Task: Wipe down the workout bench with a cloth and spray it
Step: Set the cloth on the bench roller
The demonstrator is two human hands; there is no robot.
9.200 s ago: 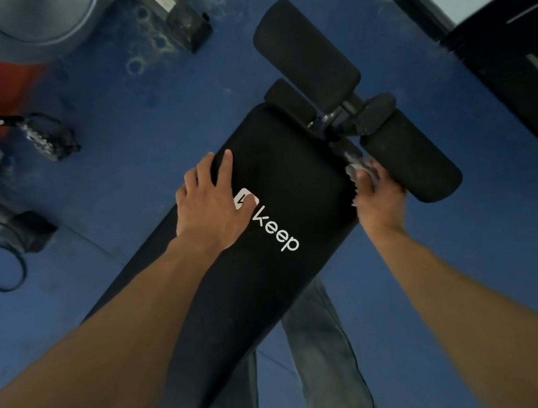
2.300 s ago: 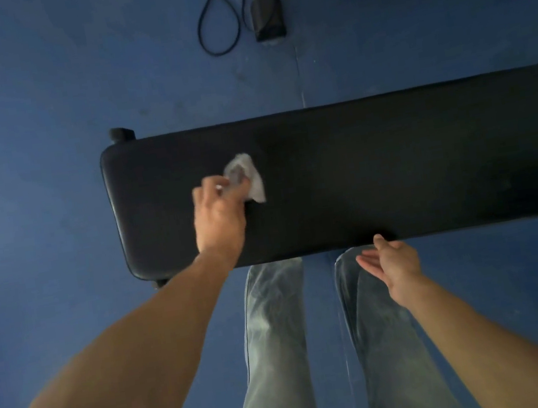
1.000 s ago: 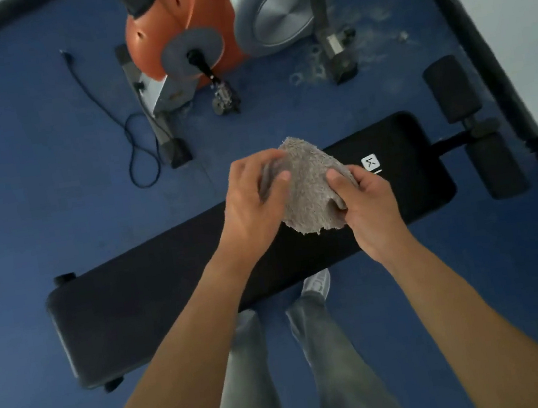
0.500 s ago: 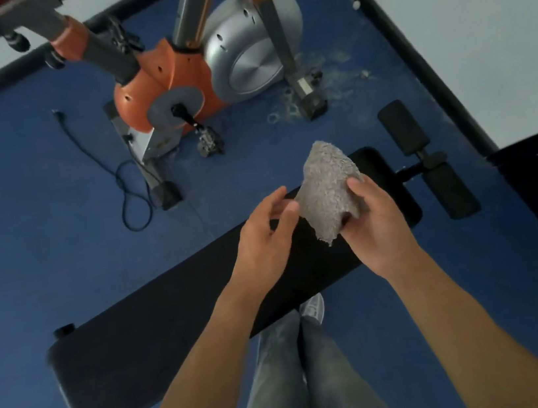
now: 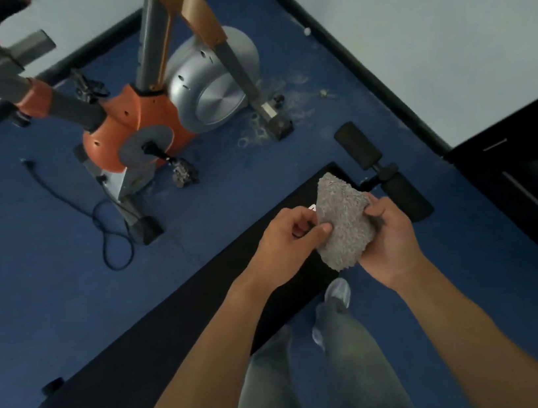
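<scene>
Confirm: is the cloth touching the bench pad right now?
No. Both the left hand and right hand hold the grey cloth up above the bench.

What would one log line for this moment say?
stage: handling cloth | left hand: gripping cloth | right hand: gripping cloth | cloth: held above bench, not touching | spray: not seen

Cloth [image 5: 344,224] between both hands above bench [image 5: 181,326]; exercise bike [image 5: 146,131] behind

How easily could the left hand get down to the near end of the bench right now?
Probably yes: the bench pad below shows nothing on it, though the left hand is raised and pinching the cloth with the right hand.
</scene>
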